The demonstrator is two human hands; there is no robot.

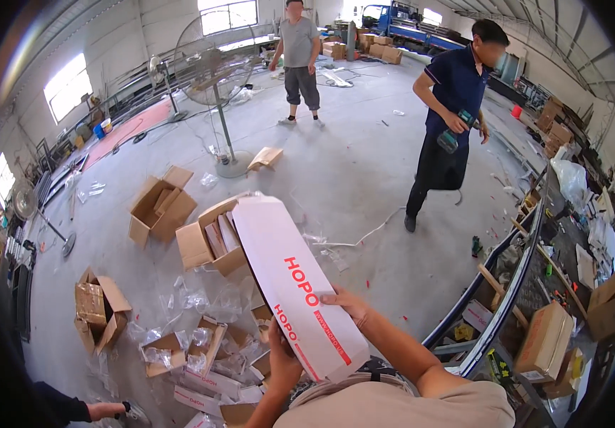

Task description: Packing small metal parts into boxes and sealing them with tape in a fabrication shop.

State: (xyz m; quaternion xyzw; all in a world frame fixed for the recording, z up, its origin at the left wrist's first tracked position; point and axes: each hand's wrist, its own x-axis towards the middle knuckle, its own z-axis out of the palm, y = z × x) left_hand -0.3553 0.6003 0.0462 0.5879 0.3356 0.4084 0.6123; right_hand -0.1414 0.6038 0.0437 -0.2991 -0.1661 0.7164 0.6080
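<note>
A long white cardboard box [275, 239] with red print stretches away from my body, its near end close to my waist. My left hand [284, 362] grips its lower left edge near that end, the fingers partly hidden beneath. On the opposite side, my right hand [349, 307] holds the right edge, thumb on the top face. Just left of the box's far end is an open brown carton [195, 246] with white pieces inside. More white boxes [211, 383] with red print lie on the floor at lower left, among opened cartons and clear plastic bags [225, 303].
Open cartons [161, 209] lie to the left, near a standing fan [223, 135]. A person [450, 121] at right holds a cordless drill [452, 135]; another person [298, 53] stands farther back. A cluttered workbench [528, 285] runs along the right. Another person's hand [108, 410] shows lower left.
</note>
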